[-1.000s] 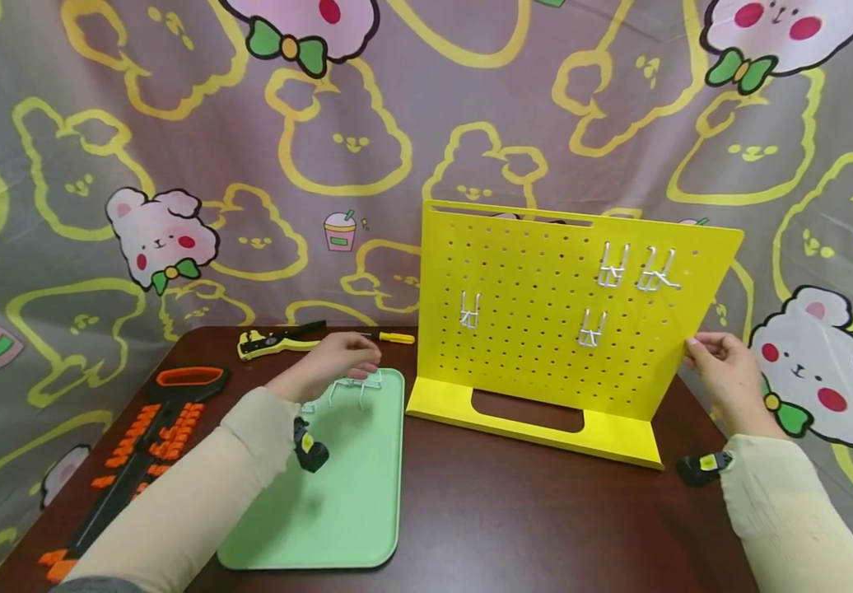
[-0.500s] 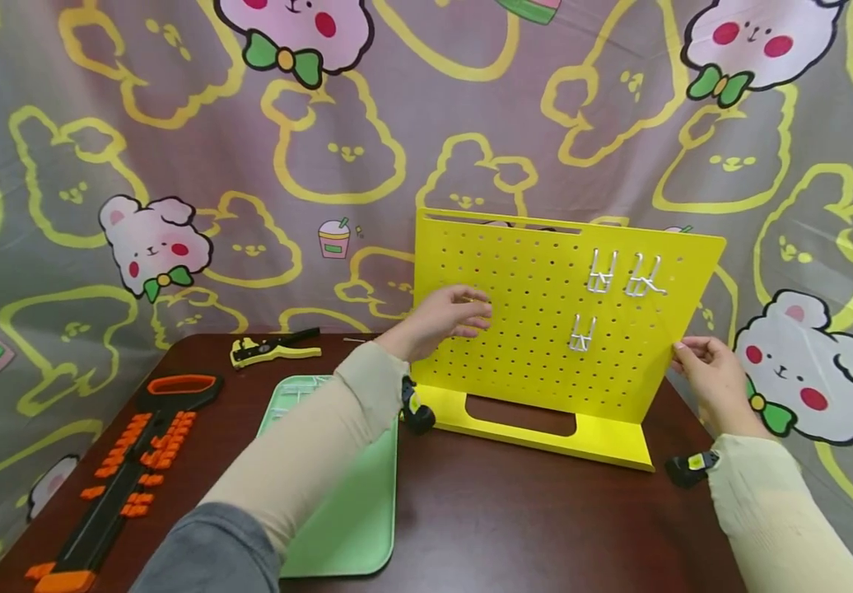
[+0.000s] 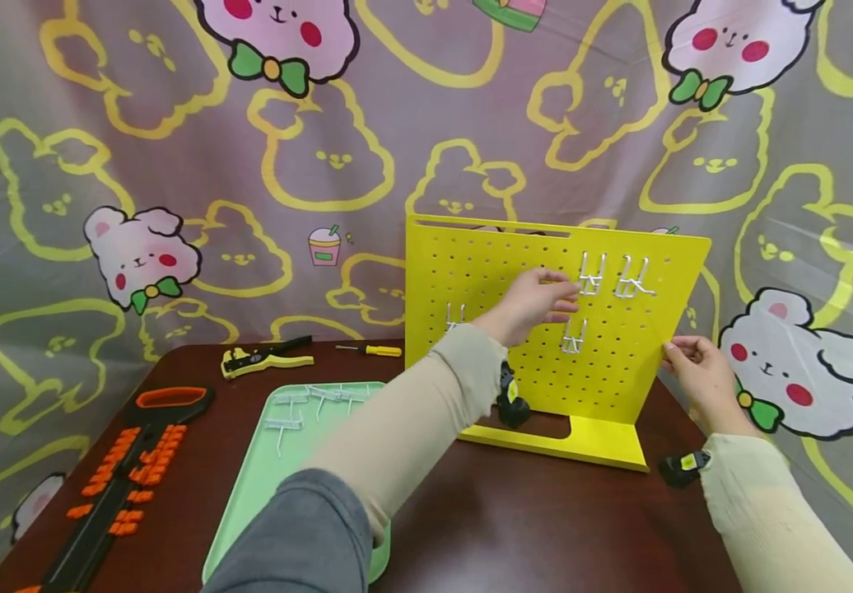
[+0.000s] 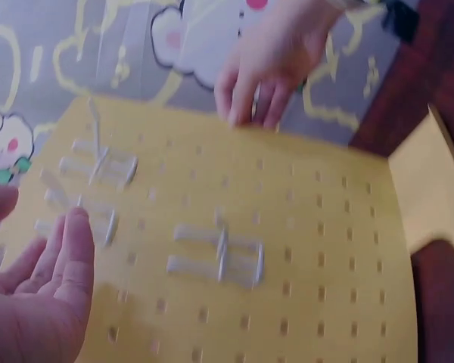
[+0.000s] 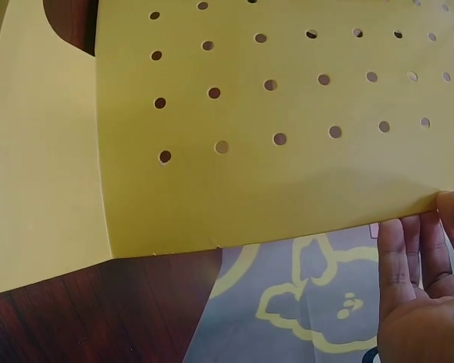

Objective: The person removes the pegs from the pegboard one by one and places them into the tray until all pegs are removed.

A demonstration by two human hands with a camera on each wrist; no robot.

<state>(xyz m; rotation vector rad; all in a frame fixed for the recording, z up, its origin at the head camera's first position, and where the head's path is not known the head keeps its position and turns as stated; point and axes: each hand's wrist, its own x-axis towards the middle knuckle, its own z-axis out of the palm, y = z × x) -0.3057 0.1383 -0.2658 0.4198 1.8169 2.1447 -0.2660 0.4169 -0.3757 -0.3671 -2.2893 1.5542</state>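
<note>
A yellow pegboard [image 3: 471, 272] stands upright on its base, with white wire hooks fixed on it. Two of them, one a double-prong hook [image 3: 591, 276] and the other a hook [image 3: 632, 278] beside it, hang at the upper right. Lower down are a third hook [image 3: 573, 338] and, at the left, a hook [image 3: 455, 313] partly behind my forearm. My left hand [image 3: 533, 305] hovers before the board close to the upper hooks, fingers apart from the thumb [image 4: 0, 204], holding nothing. My right hand [image 3: 702, 380] pinches the board's right edge between thumb and fingers [image 5: 397, 261].
A green tray [image 3: 249, 494] with several white hooks [image 3: 283, 424] lies left of the board, partly under my left arm. Beyond it are a yellow-black wire stripper [image 3: 267, 360] and a screwdriver [image 3: 378, 350]. A black rack with orange clips [image 3: 111, 469] lies far left.
My left hand has moved right from above the tray, across the board's face to the upper hooks. My right hand stays at the board's edge. The head view has shifted slightly.
</note>
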